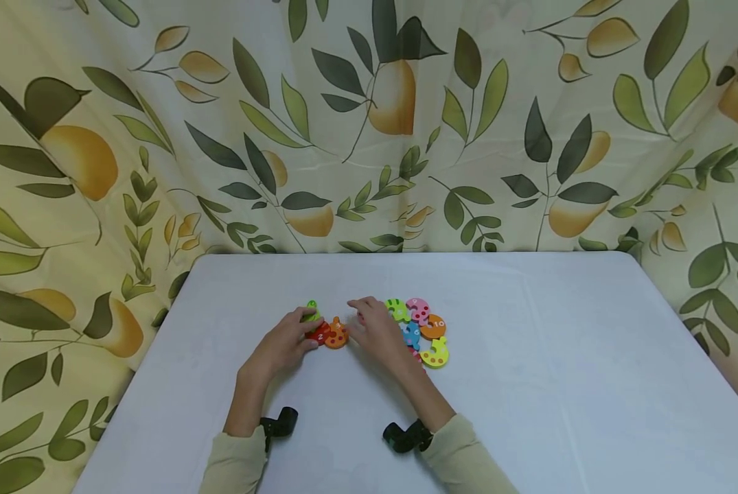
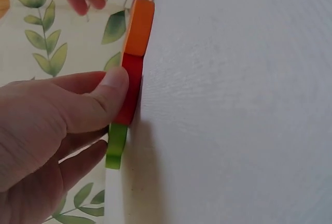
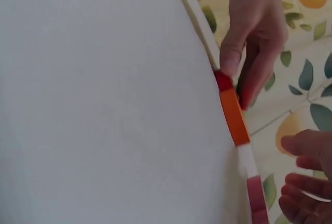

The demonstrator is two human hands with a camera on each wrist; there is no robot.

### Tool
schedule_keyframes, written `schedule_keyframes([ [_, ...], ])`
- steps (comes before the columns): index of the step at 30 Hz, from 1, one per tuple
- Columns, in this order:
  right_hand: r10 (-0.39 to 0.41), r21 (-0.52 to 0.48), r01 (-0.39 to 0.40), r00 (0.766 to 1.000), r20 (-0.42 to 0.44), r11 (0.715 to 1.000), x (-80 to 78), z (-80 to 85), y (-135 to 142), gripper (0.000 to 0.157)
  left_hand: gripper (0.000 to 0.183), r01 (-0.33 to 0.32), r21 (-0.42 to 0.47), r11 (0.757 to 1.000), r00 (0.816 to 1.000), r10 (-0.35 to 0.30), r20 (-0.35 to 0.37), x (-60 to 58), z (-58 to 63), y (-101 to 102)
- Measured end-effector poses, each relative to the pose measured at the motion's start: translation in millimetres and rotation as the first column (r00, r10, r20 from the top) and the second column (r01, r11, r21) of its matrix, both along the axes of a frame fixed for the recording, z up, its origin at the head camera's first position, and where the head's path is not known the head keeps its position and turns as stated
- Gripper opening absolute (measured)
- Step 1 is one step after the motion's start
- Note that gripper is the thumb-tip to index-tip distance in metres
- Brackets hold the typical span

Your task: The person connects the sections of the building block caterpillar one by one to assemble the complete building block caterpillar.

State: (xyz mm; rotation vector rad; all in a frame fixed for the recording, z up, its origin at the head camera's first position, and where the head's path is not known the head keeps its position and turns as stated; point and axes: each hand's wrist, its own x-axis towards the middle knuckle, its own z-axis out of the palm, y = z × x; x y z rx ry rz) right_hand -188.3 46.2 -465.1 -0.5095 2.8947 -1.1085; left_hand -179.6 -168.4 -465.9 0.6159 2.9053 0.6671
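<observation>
My left hand (image 1: pixel 284 341) pinches a red numbered wooden puzzle piece (image 1: pixel 320 335), its thumb on the near edge in the left wrist view. Against that red piece lie a light green piece (image 2: pixel 117 146) and an orange spotted piece (image 1: pixel 337 335). My right hand (image 1: pixel 377 333) hovers just right of the orange piece, fingers loosely bent and nothing in them. In the right wrist view its fingers (image 3: pixel 306 190) are apart from the pink-red piece (image 3: pixel 257 198) below. The right hand and forearm hide part of the pieces under them.
Right of the right hand, joined pieces form a curve: green (image 1: pixel 397 309), pink (image 1: pixel 418 309), orange (image 1: pixel 434 327), blue (image 1: pixel 411 335) and yellow (image 1: pixel 435 353). All lie on a white-covered table (image 1: pixel 548 384). A leaf-patterned curtain (image 1: pixel 369 178) hangs behind the far edge.
</observation>
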Motion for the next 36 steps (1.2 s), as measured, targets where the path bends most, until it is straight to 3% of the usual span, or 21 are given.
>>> schedule_keyframes([
  [5,-0.077,0.046,0.075,0.996,0.044,0.996,-2.2,0.0,8,0.052,0.045,-0.062,-0.031,0.998,0.998,0.062,0.019,0.4,1.2,-2],
  [9,-0.06,0.091,0.054,0.996,0.064,0.994,-3.1,-2.5,10,0.048,0.041,-0.13,-0.021,0.991,0.991,0.131,0.039,0.2,4.1,-3],
  [16,-0.03,0.165,0.022,0.999,0.044,0.986,-4.4,-5.5,10,0.044,0.036,-0.166,-0.021,0.986,0.986,0.167,0.027,-1.0,2.6,2],
  [20,-0.022,0.17,0.017,0.999,0.03,0.985,-4.2,-6.4,11,0.043,0.043,-0.214,-0.028,0.976,0.977,0.214,0.01,-1.1,1.7,12],
  [26,0.003,0.137,-0.007,1.0,0.031,0.991,-2.7,-3.6,13,0.037,0.069,-0.277,-0.051,0.96,0.959,0.279,0.052,0.9,1.7,22],
  [30,0.01,0.088,-0.011,1.0,0.01,0.996,-1.8,-3.2,14,0.032,0.075,-0.285,-0.07,0.956,0.957,0.288,0.04,2.6,1.9,23],
  [36,-0.048,-0.017,0.05,0.995,0.083,0.999,-5.1,-7.3,15,0.053,0.079,-0.298,-0.084,0.951,0.954,0.299,0.002,3.0,1.8,24],
])
